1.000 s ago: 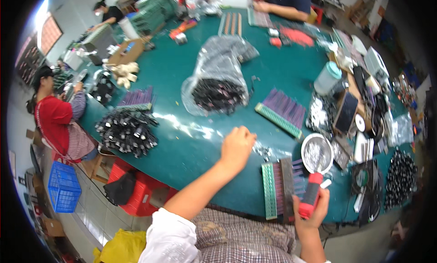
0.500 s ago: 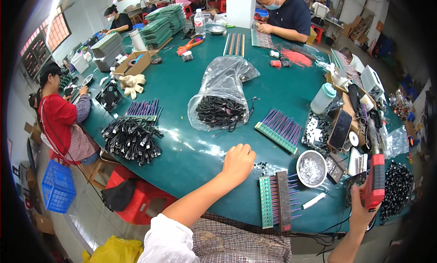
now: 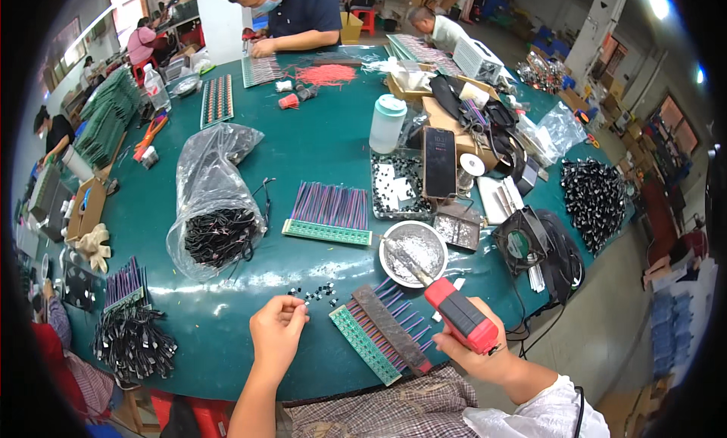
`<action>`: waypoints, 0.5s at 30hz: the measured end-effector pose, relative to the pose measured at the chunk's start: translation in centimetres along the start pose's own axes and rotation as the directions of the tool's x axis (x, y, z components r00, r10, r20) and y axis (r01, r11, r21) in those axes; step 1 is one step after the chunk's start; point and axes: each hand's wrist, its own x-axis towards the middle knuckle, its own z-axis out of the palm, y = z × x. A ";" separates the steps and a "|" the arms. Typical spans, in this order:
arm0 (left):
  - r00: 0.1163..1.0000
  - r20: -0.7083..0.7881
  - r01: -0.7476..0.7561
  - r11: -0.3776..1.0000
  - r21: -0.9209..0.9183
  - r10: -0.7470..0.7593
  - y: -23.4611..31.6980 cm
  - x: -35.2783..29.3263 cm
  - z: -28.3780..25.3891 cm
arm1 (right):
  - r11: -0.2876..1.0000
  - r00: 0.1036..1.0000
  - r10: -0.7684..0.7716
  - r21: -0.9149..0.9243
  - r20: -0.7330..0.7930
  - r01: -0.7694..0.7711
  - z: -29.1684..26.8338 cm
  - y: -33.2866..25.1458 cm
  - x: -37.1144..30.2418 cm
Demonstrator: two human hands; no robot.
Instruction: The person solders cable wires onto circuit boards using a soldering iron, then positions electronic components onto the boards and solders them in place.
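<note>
My right hand (image 3: 485, 339) is wrapped round a red-and-black soldering gun (image 3: 462, 314), whose metal barrel points into a white bowl (image 3: 385, 265) of silvery bits. My left hand (image 3: 277, 332) is closed in a pinch beside a scatter of small black pieces (image 3: 322, 290). A tiny pale-and-dark piece shows at its fingertips, too small to name surely. Between my hands lies a green circuit board strip (image 3: 363, 343) with purple and red wires, a dark flat bar (image 3: 394, 328) lying across the wires. A second wired board strip (image 3: 326, 232) lies beyond.
A plastic bag of black cables (image 3: 219, 233) stands left of centre. Right of the bowl are a small fan (image 3: 521, 241), a phone (image 3: 440, 164) and a box of black parts (image 3: 394, 184). A lidded cup (image 3: 387, 126) stands behind. Across the table, a co-worker (image 3: 295, 21) handles boards.
My view has turned right. The soldering gun has come from the right side to the bowl. My left hand has gone from a loose fist to a pinch by the small black pieces.
</note>
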 end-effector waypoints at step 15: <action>0.965 0.003 -0.259 0.954 0.150 0.261 -1.5 -2.4 1.3 | 0.910 0.949 0.284 0.272 0.141 -0.313 2.8 0.6 -2.4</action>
